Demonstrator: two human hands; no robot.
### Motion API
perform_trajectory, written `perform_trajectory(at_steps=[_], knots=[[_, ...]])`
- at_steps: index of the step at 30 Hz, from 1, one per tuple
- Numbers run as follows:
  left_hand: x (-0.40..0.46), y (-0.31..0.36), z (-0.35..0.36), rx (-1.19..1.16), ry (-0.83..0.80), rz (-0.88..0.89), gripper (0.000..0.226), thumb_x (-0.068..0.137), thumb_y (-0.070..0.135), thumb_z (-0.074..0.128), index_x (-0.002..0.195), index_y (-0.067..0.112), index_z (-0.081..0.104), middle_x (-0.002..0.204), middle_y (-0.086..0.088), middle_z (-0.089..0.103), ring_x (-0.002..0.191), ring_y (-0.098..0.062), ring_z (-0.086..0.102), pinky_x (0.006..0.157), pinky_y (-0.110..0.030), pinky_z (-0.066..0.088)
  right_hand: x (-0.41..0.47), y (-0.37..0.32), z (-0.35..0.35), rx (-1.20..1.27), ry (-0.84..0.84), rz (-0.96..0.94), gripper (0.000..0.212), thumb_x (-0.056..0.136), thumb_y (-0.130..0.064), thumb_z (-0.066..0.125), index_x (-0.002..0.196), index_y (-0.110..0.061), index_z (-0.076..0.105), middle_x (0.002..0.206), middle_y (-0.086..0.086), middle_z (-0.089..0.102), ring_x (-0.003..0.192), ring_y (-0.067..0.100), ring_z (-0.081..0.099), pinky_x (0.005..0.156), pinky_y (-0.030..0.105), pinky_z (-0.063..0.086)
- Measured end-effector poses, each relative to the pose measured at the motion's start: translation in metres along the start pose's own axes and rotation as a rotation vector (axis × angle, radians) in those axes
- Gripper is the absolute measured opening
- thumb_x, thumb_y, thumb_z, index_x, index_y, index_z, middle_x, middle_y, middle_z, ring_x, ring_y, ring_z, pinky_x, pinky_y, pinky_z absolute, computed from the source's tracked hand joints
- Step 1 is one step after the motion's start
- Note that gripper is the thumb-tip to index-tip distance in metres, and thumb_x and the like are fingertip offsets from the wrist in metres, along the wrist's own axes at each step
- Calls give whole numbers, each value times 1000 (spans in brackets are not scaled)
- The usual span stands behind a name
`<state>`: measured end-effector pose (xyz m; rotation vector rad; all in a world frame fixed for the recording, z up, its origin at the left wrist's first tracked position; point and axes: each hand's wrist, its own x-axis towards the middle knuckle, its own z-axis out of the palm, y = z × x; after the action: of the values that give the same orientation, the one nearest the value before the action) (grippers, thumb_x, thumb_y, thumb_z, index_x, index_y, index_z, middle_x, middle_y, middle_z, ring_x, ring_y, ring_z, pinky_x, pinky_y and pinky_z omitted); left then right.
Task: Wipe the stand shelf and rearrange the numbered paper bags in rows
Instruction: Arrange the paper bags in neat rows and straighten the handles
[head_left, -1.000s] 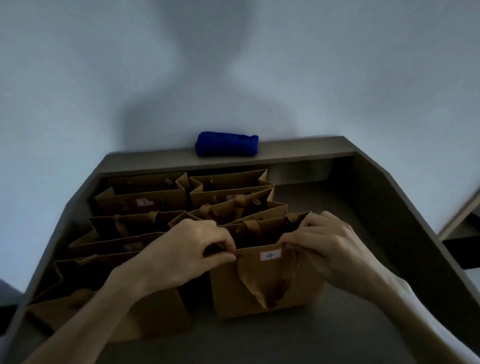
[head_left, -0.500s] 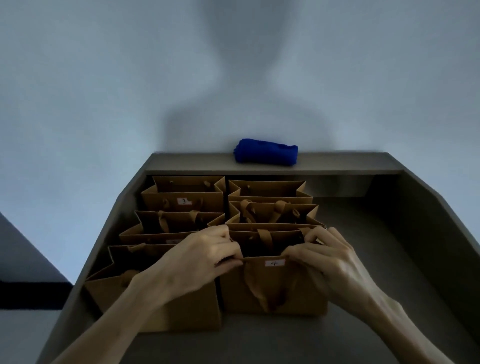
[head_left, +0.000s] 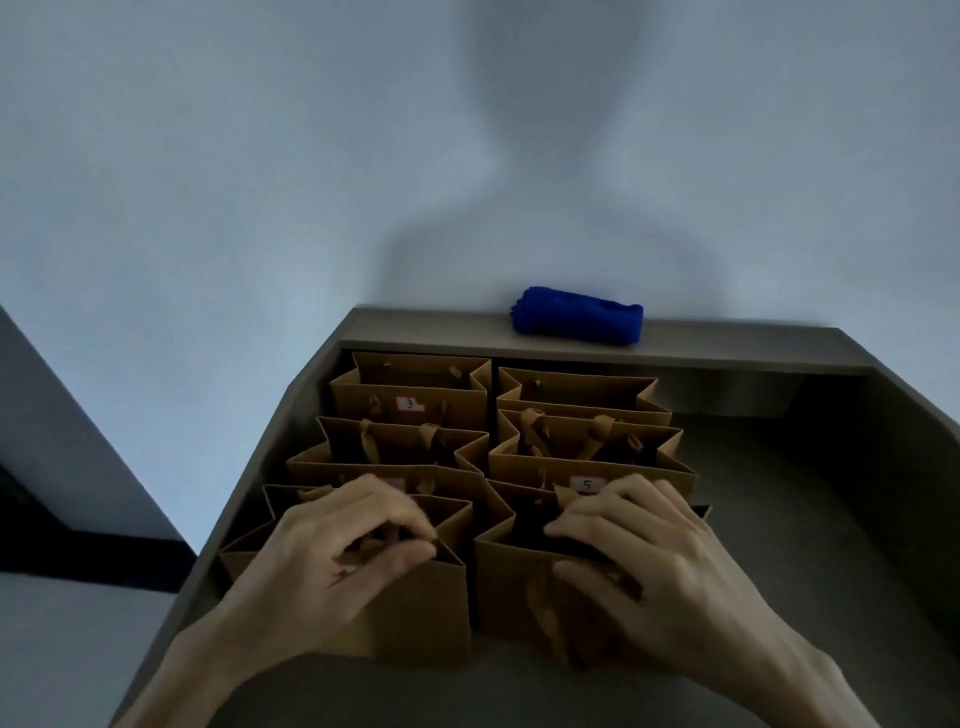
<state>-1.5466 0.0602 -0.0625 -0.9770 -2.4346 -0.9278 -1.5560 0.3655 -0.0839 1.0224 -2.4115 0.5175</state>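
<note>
Lower centre of frame: left hand (head_left: 343, 558) pinches the rim of the front-left bag (head_left: 415, 603), right hand (head_left: 644, 561) curls over the front-right bag (head_left: 511, 577). Bags sit just beside each other, rims running left-right.

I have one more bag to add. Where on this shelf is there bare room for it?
The shelf floor lies bare between the right column of paper bags and the right side wall. The left half is crowded: bags stand in two columns, packed close. The blue cloth sits on the back ledge.
</note>
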Motion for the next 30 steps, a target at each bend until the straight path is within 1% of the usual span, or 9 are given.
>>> perform_trajectory(at_steps=[2,5,9,11,15,17,22,27,30], knots=[[-25,7,-5,-45,64,-76,12,91,34,59,89,26,68,85,20,66,73,0,66,63,-9,48,9,-6,7,57,-15,-51,26,98,-40,55,120,-28,64,122,-13,61,114,10,56,86,33,50],[-63,8,7,-131,72,-316,27,86,56,58,79,33,69,68,17,68,53,0,62,50,-10,45,24,-14,17,101,-53,-79,24,99,-35,55,120,-28,64,122,-12,60,114,6,54,87,31,49],[-101,-14,37,-28,-74,-555,53,72,84,43,85,40,70,93,29,67,82,5,67,78,-13,49,42,-25,32,119,-118,-123,26,100,-38,47,120,-30,62,122,-13,59,115,4,52,88,29,48],[-109,-23,45,-26,-139,-614,47,75,78,42,91,41,65,106,36,59,94,8,62,83,-13,47,50,-27,40,111,-144,-144,28,100,-39,47,121,-29,61,122,-12,60,114,5,52,87,29,48],[-109,-29,53,-70,-119,-706,8,90,39,59,96,40,63,110,36,57,102,12,56,85,-4,40,63,-30,53,57,-215,-146,34,96,-47,44,124,-32,57,124,-10,58,115,8,52,90,30,47],[-108,-31,56,-81,-104,-718,9,91,34,60,99,38,64,102,28,64,104,12,54,85,-4,38,66,-31,57,28,-249,-156,36,95,-49,43,124,-32,56,125,-10,57,116,9,52,91,29,46],[-105,-40,62,-41,-119,-733,15,94,35,57,107,41,60,108,30,57,107,15,47,84,-1,34,77,-32,60,-5,-239,-152,31,93,-39,47,119,-30,60,123,-8,60,115,12,54,94,34,47],[-95,-50,64,-5,-144,-715,21,94,34,58,107,49,54,108,28,54,101,9,49,79,-8,40,91,-31,64,-20,-257,-95,28,95,-33,54,122,-29,60,128,-5,58,120,17,52,100,40,43],[-92,-51,63,18,-172,-703,21,94,34,57,106,50,51,108,28,53,99,11,48,78,-7,40,92,-28,61,-21,-234,-79,31,96,-41,50,125,-32,57,130,-8,56,123,13,49,102,38,40]])
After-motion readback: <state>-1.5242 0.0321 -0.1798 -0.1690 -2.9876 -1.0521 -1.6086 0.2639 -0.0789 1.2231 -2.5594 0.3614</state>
